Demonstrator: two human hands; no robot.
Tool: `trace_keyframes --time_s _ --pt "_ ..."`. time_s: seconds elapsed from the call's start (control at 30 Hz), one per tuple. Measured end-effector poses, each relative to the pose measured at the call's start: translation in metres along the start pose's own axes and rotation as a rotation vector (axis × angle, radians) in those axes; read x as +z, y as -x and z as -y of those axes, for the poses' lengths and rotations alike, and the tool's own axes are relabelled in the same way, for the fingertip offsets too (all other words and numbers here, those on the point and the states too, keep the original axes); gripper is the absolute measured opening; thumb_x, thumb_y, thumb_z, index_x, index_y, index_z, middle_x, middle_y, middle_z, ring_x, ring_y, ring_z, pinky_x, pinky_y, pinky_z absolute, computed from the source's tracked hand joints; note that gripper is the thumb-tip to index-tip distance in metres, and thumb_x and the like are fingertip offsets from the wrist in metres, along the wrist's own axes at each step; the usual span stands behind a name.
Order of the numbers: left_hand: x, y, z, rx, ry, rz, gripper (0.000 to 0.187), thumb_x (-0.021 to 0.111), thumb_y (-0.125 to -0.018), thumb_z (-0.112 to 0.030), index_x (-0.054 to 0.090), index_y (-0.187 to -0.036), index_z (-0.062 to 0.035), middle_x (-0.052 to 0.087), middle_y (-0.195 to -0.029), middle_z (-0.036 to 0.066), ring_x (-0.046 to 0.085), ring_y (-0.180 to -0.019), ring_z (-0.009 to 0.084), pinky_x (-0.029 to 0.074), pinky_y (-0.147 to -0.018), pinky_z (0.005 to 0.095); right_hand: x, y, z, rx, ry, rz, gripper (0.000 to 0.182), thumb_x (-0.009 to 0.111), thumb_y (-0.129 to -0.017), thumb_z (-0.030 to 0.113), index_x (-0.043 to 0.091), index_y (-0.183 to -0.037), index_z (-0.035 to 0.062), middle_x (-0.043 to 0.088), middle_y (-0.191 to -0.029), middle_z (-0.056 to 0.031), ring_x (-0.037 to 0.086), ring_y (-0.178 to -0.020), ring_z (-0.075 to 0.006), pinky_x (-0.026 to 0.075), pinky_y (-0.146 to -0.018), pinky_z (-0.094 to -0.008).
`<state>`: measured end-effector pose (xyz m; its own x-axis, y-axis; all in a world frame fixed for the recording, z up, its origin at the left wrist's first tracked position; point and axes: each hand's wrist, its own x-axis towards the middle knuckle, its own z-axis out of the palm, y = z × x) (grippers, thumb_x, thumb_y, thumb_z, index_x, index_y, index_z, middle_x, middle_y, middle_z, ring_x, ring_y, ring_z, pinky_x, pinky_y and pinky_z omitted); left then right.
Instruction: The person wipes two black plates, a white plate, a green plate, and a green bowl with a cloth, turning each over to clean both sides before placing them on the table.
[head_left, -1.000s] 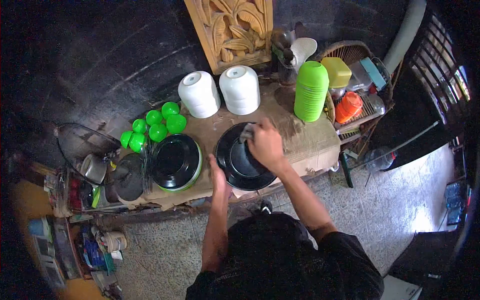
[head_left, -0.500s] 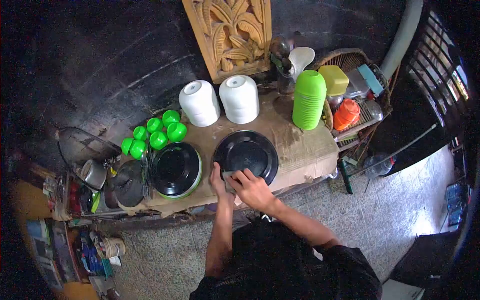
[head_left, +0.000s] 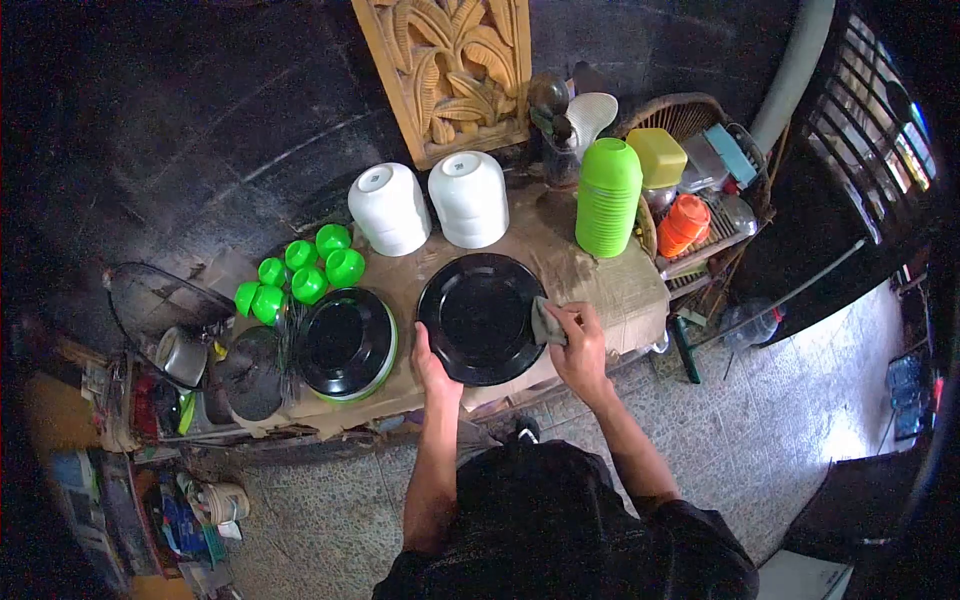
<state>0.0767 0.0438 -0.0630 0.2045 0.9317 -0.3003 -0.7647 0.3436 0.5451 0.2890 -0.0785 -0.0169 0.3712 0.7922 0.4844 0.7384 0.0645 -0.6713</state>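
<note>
Right hand (head_left: 582, 352) shifted to right rim of black plate (head_left: 478, 312), pinching grey cloth (head_left: 542, 325). Left hand (head_left: 437, 376) cups near-left rim; finger closure hidden. Plate beside plate stack (head_left: 345, 342). Wiping, seemingly; next stroke needs plate steady.

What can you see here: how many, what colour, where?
Plate: 1, black, centre front
Cloth: 1, grey, plate's right rim
Plate stack: 1, black-topped, left of plate
Bowl stacks: 2, white, behind plate
Cups: 7, green, behind plate stack
Basket: 1, brown, right end
Tall stack: 1, green, left of basket
Beakers: count unclear, orange, in basket
Tub: 1, yellow, in basket
Carving: 1, brown, at back
Pot: 1, silver, far left
Bucket: 1, pale, far left
Left hand: 1, bare, plate's left rim
Right hand: 1, bare, holding cloth
</note>
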Motion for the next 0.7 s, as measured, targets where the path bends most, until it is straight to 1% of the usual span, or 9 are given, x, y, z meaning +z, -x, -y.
trace_keyframes --time_s 0.17,0.23,0.27,0.4,0.5,0.6,0.63,0.67,0.7 --pt "0.014 -0.001 0.001 0.060 -0.011 -0.047 0.054 0.059 -0.104 -0.045 0.061 -0.134 -0.0002 0.068 -0.131 0.015 0.067 -0.115 0.0283 0.054 -0.102 0.0443 0.013 0.014 0.011 -0.007 -0.024 0.041 0.064 0.069 -0.067 -0.003 0.066 -0.130 0.0051 0.057 -0.117 -0.0192 0.060 -0.104 -0.0376 0.053 -0.086 -0.0455" --pt "0.014 -0.011 0.006 0.170 -0.149 -0.257 0.054 0.057 -0.106 -0.044 0.061 -0.133 0.0023 0.069 -0.127 0.015 0.068 -0.111 0.0263 0.054 -0.099 0.0405 0.023 0.027 0.017 -0.034 -0.069 0.038 0.064 0.067 -0.066 -0.006 0.066 -0.130 0.0030 0.055 -0.116 -0.0202 0.059 -0.105 -0.0378 0.053 -0.087 -0.0445" --pt "0.017 -0.011 0.008 0.178 -0.144 -0.264 0.054 0.057 -0.106 -0.044 0.061 -0.133 0.0023 0.069 -0.127 0.015 0.068 -0.111 0.0263 0.054 -0.099 0.0405 0.026 0.034 0.020 -0.041 -0.074 0.045 0.064 0.067 -0.066 -0.006 0.066 -0.130 0.0030 0.055 -0.116 -0.0202 0.059 -0.105 -0.0378 0.053 -0.087 -0.0445" --pt "0.040 -0.003 0.015 0.330 -0.447 -0.292 0.050 0.055 -0.108 -0.043 0.064 -0.121 0.0053 0.068 -0.111 0.010 0.063 -0.096 0.0207 0.051 -0.088 0.0360 0.035 0.050 0.027 0.018 -0.217 0.105 0.060 0.065 -0.068 -0.009 0.070 -0.126 0.0040 0.056 -0.114 -0.0173 0.061 -0.101 -0.0357 0.053 -0.087 -0.0414" --pt "0.042 -0.014 0.030 0.552 -0.755 -0.336 0.039 0.052 -0.110 -0.036 0.053 -0.119 0.0025 0.060 -0.110 0.011 0.055 -0.099 0.0203 0.046 -0.092 0.0378 0.033 0.048 0.027 0.065 -0.230 -0.012 0.058 0.064 -0.070 -0.010 0.071 -0.125 0.0053 0.058 -0.108 -0.0161 0.062 -0.100 -0.0336 0.053 -0.088 -0.0401" --pt "0.059 -0.003 0.030 0.426 -0.991 -0.360 0.044 0.055 -0.107 -0.037 0.048 -0.124 0.0025 0.057 -0.116 0.020 0.055 -0.110 0.0296 0.042 -0.100 0.0422 0.033 0.046 0.012 0.075 -0.227 -0.080 0.056 0.063 -0.071 -0.010 0.072 -0.124 0.0047 0.058 -0.106 -0.0159 0.062 -0.099 -0.0330 0.053 -0.088 -0.0391" --pt "0.046 -0.021 0.043 0.468 -0.944 -0.322 0.046 0.057 -0.106 -0.038 0.047 -0.124 0.0031 0.057 -0.118 0.025 0.056 -0.112 0.0348 0.042 -0.101 0.0447 0.032 0.043 0.012 0.058 -0.203 -0.123 0.057 0.060 -0.069 -0.012 0.072 -0.123 0.0031 0.059 -0.103 -0.0155 0.061 -0.097 -0.0330 0.052 -0.088 -0.0392" --pt "0.034 -0.037 0.056 0.568 -1.043 -0.311 0.046 0.059 -0.104 -0.038 0.048 -0.123 0.0029 0.063 -0.114 0.026 0.063 -0.106 0.0393 0.047 -0.095 0.0467 0.035 0.042 0.003 0.065 -0.221 -0.141 0.058 0.057 -0.068 -0.012 0.072 -0.122 0.0019 0.059 -0.103 -0.0156 0.061 -0.097 -0.0332 0.051 -0.090 -0.0401" --pt "0.037 -0.034 0.048 0.549 -1.158 -0.259 0.048 0.060 -0.103 -0.038 0.048 -0.124 0.0032 0.065 -0.110 0.027 0.064 -0.104 0.0430 0.049 -0.092 0.0489 0.033 0.038 0.002 0.070 -0.212 -0.137 0.058 0.056 -0.068 -0.012 0.072 -0.122 0.0018 0.060 -0.103 -0.0157 0.061 -0.099 -0.0331 0.051 -0.092 -0.0406"
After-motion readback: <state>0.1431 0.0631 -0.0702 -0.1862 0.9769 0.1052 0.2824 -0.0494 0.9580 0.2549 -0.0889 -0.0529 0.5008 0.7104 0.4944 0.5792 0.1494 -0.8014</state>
